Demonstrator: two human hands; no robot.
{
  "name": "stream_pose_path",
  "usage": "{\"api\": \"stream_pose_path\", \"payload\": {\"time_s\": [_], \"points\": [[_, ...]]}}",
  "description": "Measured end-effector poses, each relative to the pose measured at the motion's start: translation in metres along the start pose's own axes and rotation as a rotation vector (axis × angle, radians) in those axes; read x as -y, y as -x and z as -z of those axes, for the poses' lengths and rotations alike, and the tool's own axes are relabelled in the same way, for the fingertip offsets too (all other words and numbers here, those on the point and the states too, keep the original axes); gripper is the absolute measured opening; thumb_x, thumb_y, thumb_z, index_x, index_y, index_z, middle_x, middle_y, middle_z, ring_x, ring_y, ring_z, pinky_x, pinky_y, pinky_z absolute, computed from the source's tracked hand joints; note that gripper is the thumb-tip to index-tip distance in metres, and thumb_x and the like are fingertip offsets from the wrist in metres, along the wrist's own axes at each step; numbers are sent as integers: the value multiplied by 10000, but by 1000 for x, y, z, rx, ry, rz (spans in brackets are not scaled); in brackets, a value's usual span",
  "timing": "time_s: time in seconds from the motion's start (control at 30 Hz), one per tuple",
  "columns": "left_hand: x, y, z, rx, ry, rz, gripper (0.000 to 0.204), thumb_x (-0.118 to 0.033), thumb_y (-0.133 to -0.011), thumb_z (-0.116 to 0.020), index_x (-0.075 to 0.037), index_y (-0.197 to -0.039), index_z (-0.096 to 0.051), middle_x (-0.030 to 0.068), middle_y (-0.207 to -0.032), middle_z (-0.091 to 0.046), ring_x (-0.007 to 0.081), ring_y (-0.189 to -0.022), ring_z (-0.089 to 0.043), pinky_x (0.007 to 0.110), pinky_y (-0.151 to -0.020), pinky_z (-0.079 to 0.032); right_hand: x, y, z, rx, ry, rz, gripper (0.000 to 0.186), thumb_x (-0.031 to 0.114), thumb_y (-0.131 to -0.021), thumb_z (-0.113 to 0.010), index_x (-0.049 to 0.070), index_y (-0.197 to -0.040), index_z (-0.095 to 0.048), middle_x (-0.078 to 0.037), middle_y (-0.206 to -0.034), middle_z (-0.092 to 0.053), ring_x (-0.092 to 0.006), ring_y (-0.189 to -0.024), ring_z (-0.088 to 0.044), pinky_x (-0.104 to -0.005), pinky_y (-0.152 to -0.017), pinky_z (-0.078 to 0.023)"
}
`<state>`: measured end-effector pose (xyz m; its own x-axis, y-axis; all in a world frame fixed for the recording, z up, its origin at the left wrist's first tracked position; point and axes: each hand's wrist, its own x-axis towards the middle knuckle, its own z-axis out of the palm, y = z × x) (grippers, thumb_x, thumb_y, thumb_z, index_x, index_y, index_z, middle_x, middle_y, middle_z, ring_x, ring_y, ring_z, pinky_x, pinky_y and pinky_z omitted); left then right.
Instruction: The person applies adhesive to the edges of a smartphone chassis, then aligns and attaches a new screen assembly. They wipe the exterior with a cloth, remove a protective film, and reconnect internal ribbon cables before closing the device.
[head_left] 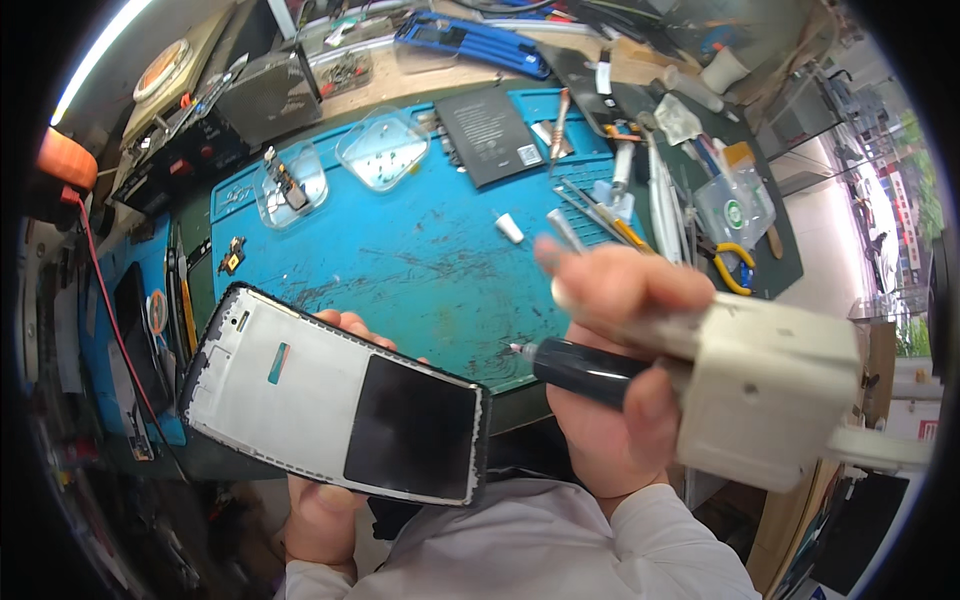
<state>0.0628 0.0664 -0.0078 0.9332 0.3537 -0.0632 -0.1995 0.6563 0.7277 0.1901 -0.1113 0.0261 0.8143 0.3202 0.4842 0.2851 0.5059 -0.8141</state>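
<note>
My left hand (320, 505) grips a phone frame (280, 390) from below, its fingertips showing past the upper edge; the frame's pale inner face is up, with a black panel at its right end. My right hand (610, 290), blurred, holds a dark cylindrical tube (585, 372) with a narrow tip pointing left toward the frame, and a cream boxy object (770, 390) beside it. A small white cap (508, 227) lies on the blue mat (370, 255) beyond the frame.
Plastic trays (383, 148) with small parts, a black flat battery (488, 135), tweezers, yellow-handled pliers (732, 265) and a blue holder (470, 45) lie around the far side. A black electronic unit (175, 155), an orange tool (65, 158) with a red wire and phone parts are on the left.
</note>
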Motion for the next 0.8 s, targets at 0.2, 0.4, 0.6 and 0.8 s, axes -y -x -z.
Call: {"api": "stream_pose_path", "payload": {"time_s": [0.2,0.4,0.6,0.8], "points": [[1,-4,9,60,47,-40,1174,-382,-690,-947,-81,-1578,-241,88,-1516,-412,293,-1397,-462,519,-1190,-383,28,2,54,-407,371,237,659,200,-840,-673,-38,-1430,-501,-197,-1479,-497,-285,-1329,-526,-476,-1065,-484],[4,8,1,86,112,41,988,-99,-782,-782,-94,-1601,-230,96,-1531,-421,278,-1409,-468,489,-1172,-411,125,-8,160,-462,1096,-305,453,109,-846,-751,-42,-1254,-627,-149,-1151,-714,-178,-797,-650,-325,-655,-521],[10,16,-12,144,195,130,882,76,-858,-623,-132,-1613,-217,107,-1540,-431,287,-1416,-474,488,-1135,-458,104,-61,245,-182,1706,-257,611,238,-755,-788,22,-1298,-608,-231,-1142,-708,-386,-1015,-703,-437,-866,-546],[7,25,-16,162,139,113,869,153,-892,-567,-170,-1619,-216,106,-1532,-441,253,-1391,-491,452,-1114,-453,34,-170,239,-31,1777,-321,643,259,-737,-737,39,-1323,-590,-258,-1161,-702,-418,-1119,-663,-481,-935,-528]]}}
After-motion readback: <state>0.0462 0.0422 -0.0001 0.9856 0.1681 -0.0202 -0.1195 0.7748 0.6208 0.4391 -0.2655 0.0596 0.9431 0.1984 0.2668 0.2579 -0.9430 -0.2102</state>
